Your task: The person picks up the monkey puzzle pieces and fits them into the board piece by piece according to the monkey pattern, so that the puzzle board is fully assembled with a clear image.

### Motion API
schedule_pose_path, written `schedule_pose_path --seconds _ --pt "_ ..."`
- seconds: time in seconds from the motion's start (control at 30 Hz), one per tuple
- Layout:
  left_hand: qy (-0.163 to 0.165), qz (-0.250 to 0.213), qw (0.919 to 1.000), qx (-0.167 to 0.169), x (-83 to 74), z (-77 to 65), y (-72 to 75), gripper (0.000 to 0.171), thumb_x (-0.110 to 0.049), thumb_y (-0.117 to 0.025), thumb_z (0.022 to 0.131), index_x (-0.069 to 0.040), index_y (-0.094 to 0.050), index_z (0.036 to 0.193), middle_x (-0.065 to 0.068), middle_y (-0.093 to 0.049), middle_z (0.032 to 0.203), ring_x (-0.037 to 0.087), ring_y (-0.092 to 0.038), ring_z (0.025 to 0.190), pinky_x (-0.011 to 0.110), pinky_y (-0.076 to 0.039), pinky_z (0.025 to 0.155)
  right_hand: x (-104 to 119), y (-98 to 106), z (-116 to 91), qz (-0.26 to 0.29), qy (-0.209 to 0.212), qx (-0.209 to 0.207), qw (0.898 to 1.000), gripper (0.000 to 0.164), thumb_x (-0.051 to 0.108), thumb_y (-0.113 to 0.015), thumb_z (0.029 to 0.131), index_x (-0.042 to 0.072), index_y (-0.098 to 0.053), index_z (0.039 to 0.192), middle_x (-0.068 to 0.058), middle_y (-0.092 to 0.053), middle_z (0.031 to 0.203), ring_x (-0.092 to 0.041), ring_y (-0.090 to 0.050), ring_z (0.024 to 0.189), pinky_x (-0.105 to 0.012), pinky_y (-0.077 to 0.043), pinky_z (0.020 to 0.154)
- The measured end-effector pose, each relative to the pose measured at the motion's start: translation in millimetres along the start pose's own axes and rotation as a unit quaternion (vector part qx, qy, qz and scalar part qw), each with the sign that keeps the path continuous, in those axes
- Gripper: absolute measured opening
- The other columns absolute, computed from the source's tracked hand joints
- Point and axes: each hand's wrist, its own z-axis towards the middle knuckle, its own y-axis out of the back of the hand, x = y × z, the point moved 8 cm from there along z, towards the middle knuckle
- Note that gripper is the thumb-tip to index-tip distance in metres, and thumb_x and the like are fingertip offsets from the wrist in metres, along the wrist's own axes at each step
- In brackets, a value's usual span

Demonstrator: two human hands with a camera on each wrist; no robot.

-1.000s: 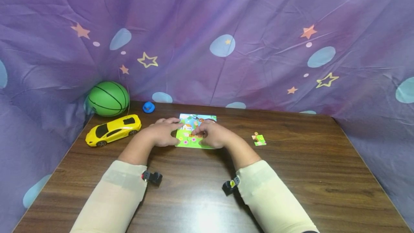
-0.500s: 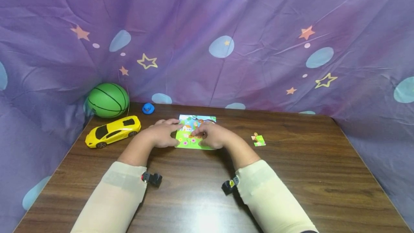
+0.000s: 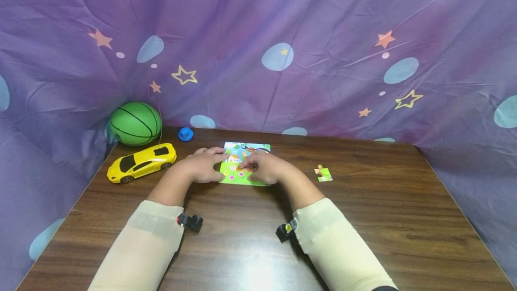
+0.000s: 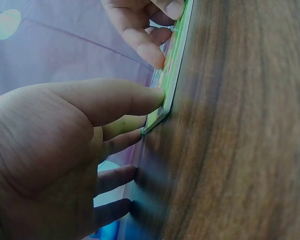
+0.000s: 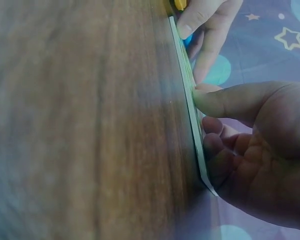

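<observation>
A jigsaw puzzle board [image 3: 234, 181] with a bright garden picture lies flat on the table. My left hand [image 3: 205, 166] straddles its left side with straight fingers. In the left wrist view the left thumb [image 4: 140, 100] rests on the near corner. My right hand [image 3: 266, 168] is over the board's right part, index finger and thumb touching the surface, the other fingers curled. That hand hides much of the right side; whether a piece lies between thumb and index finger cannot be told. A loose puzzle piece [image 3: 324, 174] lies to the right, apart from both hands.
Beyond the left forearm stand a yellow toy car [image 3: 142, 163] and a green ball [image 3: 136, 123]. A small blue rubber duck [image 3: 186, 134] sits near the back edge. A purple patterned curtain [image 3: 331, 84] hangs behind and beside the wooden table [image 3: 383, 210].
</observation>
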Motion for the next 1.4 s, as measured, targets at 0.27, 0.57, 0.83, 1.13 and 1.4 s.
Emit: schedule_pose_path --seconds 0.27,0.57,0.83,1.13,1.4 --pt "-0.002 0.0 1.0 0.0 -1.0 0.3 -0.6 0.08 -0.042 -0.068 0.097 -0.028 -0.035 0.169 0.001 -0.023 0.18 0.045 -0.019 0.164 0.079 -0.021 0.126 -3 9 -6 0.052 0.039 -0.012 0.998 0.044 0.012 -0.077 0.091 0.018 -0.074 0.135 -0.007 -0.072 0.127 -0.021 -0.066 0.116 -0.041 -0.055 0.107" --pt "0.001 -0.003 1.0 -0.003 -2.8 1.7 -3.1 0.081 -0.042 -0.069 0.097 -0.03 -0.035 0.169 0.001 -0.022 0.181 0.045 -0.019 0.165 0.08 -0.02 0.125 -30 53 -42 0.155 0.039 -0.1 0.982 0.043 0.012 -0.079 0.094 0.008 -0.072 0.136 -0.009 -0.075 0.11 -0.014 -0.066 0.091 -0.029 -0.055 0.082" --pt "0.008 -0.002 1.0 0.003 -2.0 2.9 -3.1 0.081 -0.042 -0.069 0.097 -0.031 -0.034 0.169 0.0 -0.022 0.181 0.043 -0.017 0.165 0.079 -0.021 0.126 -84 69 -83 0.135 0.003 -0.126 0.983 0.045 0.022 -0.08 0.095 0.009 -0.071 0.137 -0.008 -0.078 0.117 -0.018 -0.072 0.105 -0.032 -0.058 0.09" --pt "0.008 0.0 0.9999 0.008 -0.8 2.7 -2.5 0.08 -0.042 -0.068 0.098 -0.03 -0.034 0.169 0.001 -0.021 0.181 0.044 -0.017 0.166 0.076 -0.02 0.128 -146 72 -121 0.147 -0.062 -0.134 0.978 0.05 0.026 -0.079 0.097 0.009 -0.067 0.143 -0.016 -0.072 0.129 -0.023 -0.07 0.109 -0.032 -0.062 0.083" --pt "0.007 -0.002 1.0 0.004 1.0 2.9 -2.7 0.08 -0.041 -0.068 0.098 -0.03 -0.034 0.169 0.002 -0.022 0.181 0.044 -0.018 0.165 0.075 -0.02 0.129 -178 68 -130 0.155 -0.077 -0.14 0.975 0.056 0.023 -0.086 0.09 0.007 -0.068 0.141 -0.019 -0.072 0.131 -0.016 -0.068 0.1 -0.026 -0.056 0.08"
